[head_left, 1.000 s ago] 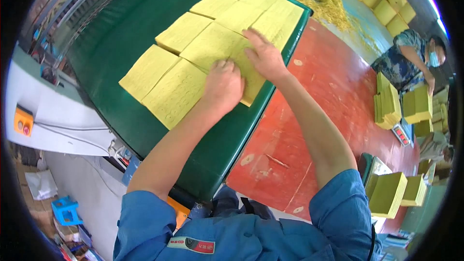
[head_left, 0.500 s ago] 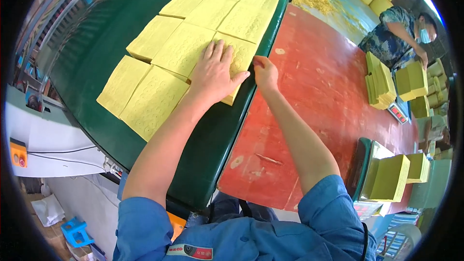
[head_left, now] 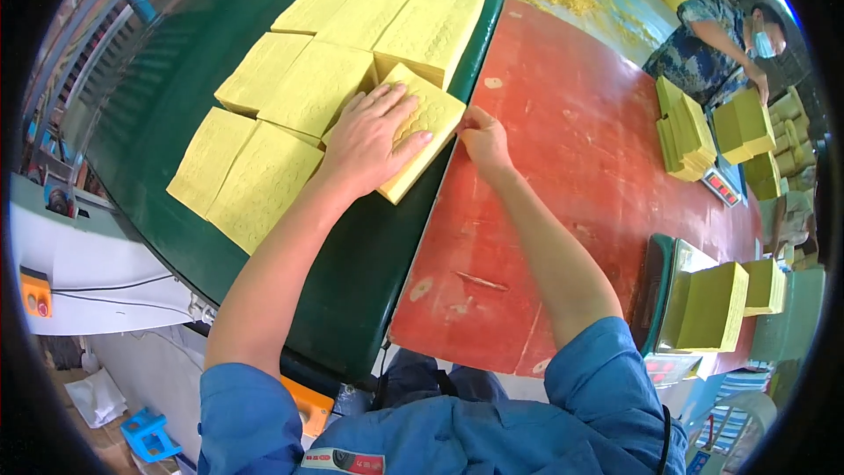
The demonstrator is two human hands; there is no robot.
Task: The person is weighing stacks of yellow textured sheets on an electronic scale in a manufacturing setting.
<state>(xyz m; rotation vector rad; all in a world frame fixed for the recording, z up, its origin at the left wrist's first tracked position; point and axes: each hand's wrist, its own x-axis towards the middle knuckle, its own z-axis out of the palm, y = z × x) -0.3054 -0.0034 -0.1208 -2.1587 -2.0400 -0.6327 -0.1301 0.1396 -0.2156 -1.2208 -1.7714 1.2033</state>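
Observation:
A stack of yellow embossed paper [head_left: 438, 108] sits tilted at the right edge of the green table, turned out of line with its neighbours. My left hand [head_left: 367, 142] lies flat across its top, fingers stretched out and thumb apart. At the stack's right corner, my right hand [head_left: 485, 137] has its fingers curled and pinched on the edge; the fingertips are partly hidden. Several more yellow paper stacks [head_left: 318, 84] lie side by side in rows, to the left and beyond.
The green table [head_left: 352, 299] adjoins a red tabletop [head_left: 563, 185] on the right. Scales [head_left: 661, 299] and paper stacks [head_left: 714, 306] stand on its far right side. A co-worker [head_left: 703, 53] handles stacks behind it. An orange button box [head_left: 36, 293] is at left.
The stack under my hands has turned and pulled away from the row, opening a gap behind it. My left hand has shifted slightly left and nearer; my right hand stays at the corner.

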